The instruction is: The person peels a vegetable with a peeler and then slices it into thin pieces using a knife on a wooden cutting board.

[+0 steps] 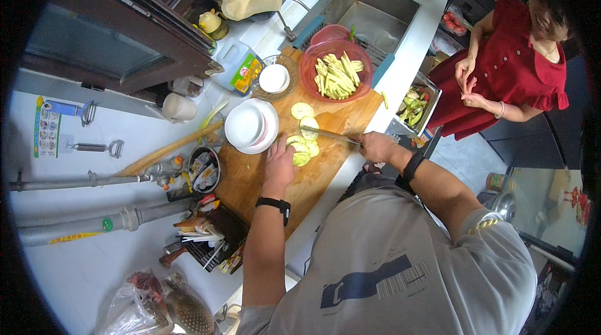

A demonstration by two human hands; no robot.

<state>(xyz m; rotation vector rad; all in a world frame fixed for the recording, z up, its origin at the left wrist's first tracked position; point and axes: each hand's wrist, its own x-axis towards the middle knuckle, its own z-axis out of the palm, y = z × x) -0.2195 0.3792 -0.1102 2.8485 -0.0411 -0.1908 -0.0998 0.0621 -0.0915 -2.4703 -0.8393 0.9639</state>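
Note:
My right hand (379, 146) grips the handle of a kitchen knife (331, 135). Its blade lies across a round, green-rimmed pale vegetable slice (309, 127) on the wooden cutting board (310, 199). My left hand (279, 163) rests at the left edge of an overlapping pile of similar slices (302, 153); whether its fingers grip them is unclear. One more slice (302, 110) lies beyond the blade. Close to my left fingertips stands a white bowl (244, 124) on a white plate (268, 116). A red plastic bowl (305, 72) at the board's far end holds pale vegetable strips (339, 76).
Beyond the board is a steel sink (375, 15). A glass bowl (292, 65) with a small white bowl (273, 78) and a plastic jug (238, 66) stand at left. Peelings fill an open container (434, 105) below the counter edge. A person in red (507, 62) stands at right.

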